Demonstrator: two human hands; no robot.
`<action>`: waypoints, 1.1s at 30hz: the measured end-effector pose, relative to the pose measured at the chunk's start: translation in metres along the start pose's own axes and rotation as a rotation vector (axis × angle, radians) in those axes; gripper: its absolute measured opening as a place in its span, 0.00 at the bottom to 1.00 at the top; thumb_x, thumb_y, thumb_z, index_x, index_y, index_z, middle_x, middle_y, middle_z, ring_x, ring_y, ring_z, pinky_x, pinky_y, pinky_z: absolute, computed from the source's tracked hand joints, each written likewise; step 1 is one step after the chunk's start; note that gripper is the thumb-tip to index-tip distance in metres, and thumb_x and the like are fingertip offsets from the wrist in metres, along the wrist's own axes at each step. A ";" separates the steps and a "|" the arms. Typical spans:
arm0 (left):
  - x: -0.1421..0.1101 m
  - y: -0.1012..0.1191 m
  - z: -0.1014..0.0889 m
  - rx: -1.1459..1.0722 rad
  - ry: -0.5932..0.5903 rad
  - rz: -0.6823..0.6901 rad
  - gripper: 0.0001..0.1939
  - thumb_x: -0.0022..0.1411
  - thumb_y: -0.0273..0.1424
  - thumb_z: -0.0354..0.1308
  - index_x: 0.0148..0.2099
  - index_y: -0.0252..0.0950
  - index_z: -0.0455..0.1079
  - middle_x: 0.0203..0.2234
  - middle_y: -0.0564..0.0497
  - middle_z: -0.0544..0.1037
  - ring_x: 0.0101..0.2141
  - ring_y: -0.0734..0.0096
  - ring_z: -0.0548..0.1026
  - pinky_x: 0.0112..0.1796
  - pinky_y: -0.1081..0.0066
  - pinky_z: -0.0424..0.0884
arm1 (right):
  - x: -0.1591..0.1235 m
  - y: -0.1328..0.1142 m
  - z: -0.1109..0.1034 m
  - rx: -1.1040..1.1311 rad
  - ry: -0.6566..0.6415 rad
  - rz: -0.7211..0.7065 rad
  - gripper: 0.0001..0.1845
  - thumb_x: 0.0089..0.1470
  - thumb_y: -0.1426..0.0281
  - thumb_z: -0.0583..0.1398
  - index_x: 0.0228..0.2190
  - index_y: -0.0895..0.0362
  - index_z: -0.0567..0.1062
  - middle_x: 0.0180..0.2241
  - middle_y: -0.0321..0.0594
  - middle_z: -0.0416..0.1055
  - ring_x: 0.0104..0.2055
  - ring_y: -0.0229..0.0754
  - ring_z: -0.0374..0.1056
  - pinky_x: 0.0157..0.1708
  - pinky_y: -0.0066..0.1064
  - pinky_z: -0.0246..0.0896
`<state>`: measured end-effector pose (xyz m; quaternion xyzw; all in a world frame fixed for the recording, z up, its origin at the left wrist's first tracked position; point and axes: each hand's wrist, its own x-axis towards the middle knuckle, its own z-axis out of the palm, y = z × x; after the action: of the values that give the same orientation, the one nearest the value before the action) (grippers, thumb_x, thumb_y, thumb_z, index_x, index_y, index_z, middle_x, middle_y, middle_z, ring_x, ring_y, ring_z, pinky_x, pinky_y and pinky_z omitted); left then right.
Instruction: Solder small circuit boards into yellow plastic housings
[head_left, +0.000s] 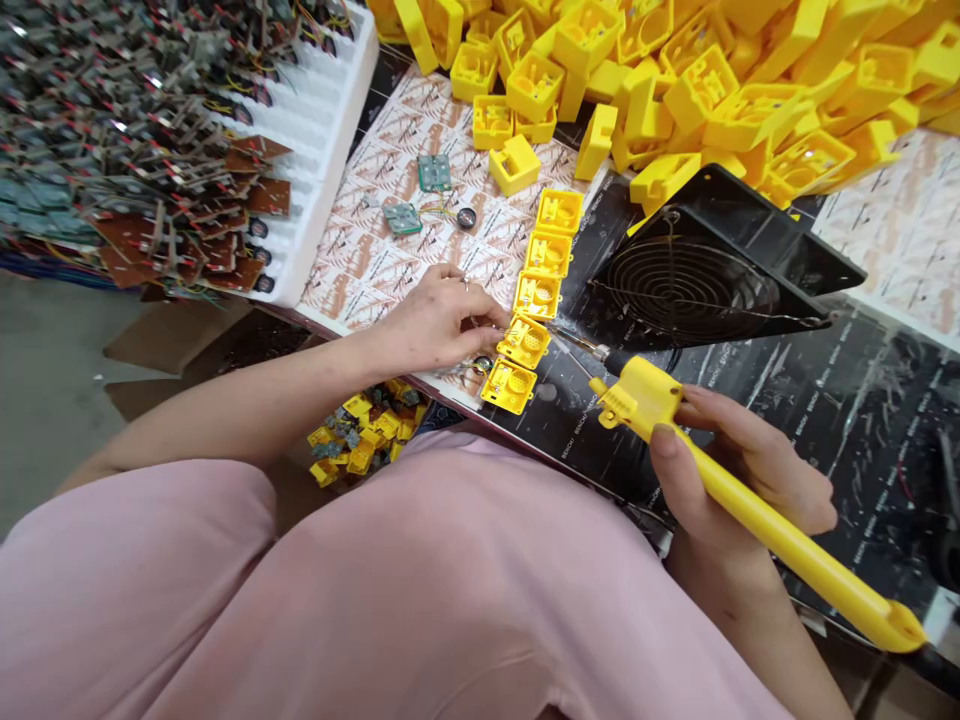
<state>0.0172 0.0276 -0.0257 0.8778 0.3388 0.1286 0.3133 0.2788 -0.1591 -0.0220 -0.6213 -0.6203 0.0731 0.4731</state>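
Observation:
My right hand (739,465) is wrapped around a yellow soldering iron (780,520) with a thin feed tube beside its metal tip. That tip reaches the fourth yellow plastic case (523,341) in a row of several open cases. At the same case's left edge, my left hand (442,322) has its fingers bent together in a pinch; what lies between the fingertips is too small to make out. Just below these fingers is a small round black part (484,366) with thin wires. The nearest yellow case (508,386) ends the row by the table edge.
A black fan (682,285) stands right of the row. Many yellow cases (705,85) are heaped behind. Green circuit boards (433,173) lie on the patterned sheet. At left, a white foam tray (330,150) carries wired boards. Below the table edge are more yellow parts (367,435).

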 end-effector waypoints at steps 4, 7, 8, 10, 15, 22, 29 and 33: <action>0.001 0.005 0.003 0.026 0.009 -0.045 0.11 0.61 0.36 0.56 0.36 0.40 0.79 0.30 0.55 0.84 0.33 0.70 0.78 0.57 0.56 0.62 | 0.005 -0.009 0.003 -0.016 0.034 -0.076 0.31 0.53 0.75 0.71 0.56 0.39 0.77 0.39 0.28 0.82 0.27 0.36 0.72 0.24 0.33 0.63; 0.000 0.009 0.003 0.073 -0.001 -0.058 0.13 0.60 0.36 0.53 0.35 0.39 0.78 0.27 0.54 0.83 0.30 0.70 0.76 0.55 0.56 0.64 | 0.004 -0.009 0.004 -0.006 0.035 -0.062 0.31 0.54 0.73 0.71 0.57 0.39 0.76 0.41 0.30 0.82 0.31 0.40 0.76 0.29 0.35 0.71; -0.001 0.010 0.003 0.100 0.000 -0.053 0.13 0.60 0.36 0.53 0.35 0.38 0.78 0.27 0.53 0.83 0.30 0.69 0.76 0.54 0.56 0.64 | 0.003 -0.008 0.004 -0.010 0.036 -0.067 0.32 0.54 0.72 0.71 0.58 0.40 0.76 0.42 0.31 0.82 0.32 0.42 0.78 0.30 0.36 0.74; -0.002 0.011 0.003 0.168 0.012 -0.033 0.15 0.62 0.36 0.51 0.35 0.38 0.78 0.27 0.50 0.82 0.29 0.67 0.76 0.53 0.55 0.65 | 0.003 -0.009 0.003 -0.026 0.017 -0.068 0.33 0.54 0.71 0.71 0.59 0.40 0.74 0.43 0.33 0.83 0.34 0.44 0.79 0.34 0.38 0.78; -0.001 0.013 0.001 0.189 0.022 -0.009 0.15 0.62 0.38 0.51 0.35 0.38 0.77 0.25 0.51 0.81 0.30 0.66 0.76 0.52 0.55 0.66 | 0.004 -0.014 0.004 -0.076 -0.025 -0.047 0.31 0.56 0.68 0.71 0.59 0.42 0.73 0.43 0.36 0.83 0.33 0.45 0.80 0.32 0.37 0.79; 0.004 0.016 0.003 0.106 -0.011 -0.033 0.14 0.59 0.36 0.51 0.34 0.36 0.75 0.22 0.51 0.77 0.26 0.67 0.74 0.50 0.56 0.65 | 0.001 -0.012 0.007 -0.041 -0.032 -0.065 0.33 0.56 0.68 0.70 0.60 0.41 0.72 0.38 0.34 0.81 0.30 0.44 0.78 0.30 0.36 0.76; 0.005 0.015 0.002 0.059 -0.056 -0.069 0.12 0.57 0.37 0.51 0.32 0.37 0.74 0.19 0.55 0.72 0.23 0.72 0.68 0.50 0.58 0.66 | 0.004 -0.017 0.004 -0.047 -0.077 -0.076 0.28 0.55 0.70 0.71 0.56 0.44 0.75 0.38 0.34 0.82 0.29 0.42 0.77 0.31 0.35 0.77; 0.004 0.012 -0.001 0.112 -0.063 -0.039 0.12 0.58 0.36 0.53 0.34 0.38 0.76 0.27 0.52 0.80 0.30 0.67 0.75 0.51 0.56 0.66 | 0.000 -0.015 0.005 -0.023 -0.044 -0.120 0.27 0.54 0.68 0.72 0.54 0.45 0.76 0.38 0.34 0.82 0.29 0.41 0.76 0.28 0.33 0.76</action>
<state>0.0260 0.0244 -0.0170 0.8908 0.3524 0.0757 0.2768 0.2649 -0.1599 -0.0138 -0.5865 -0.6676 0.0510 0.4558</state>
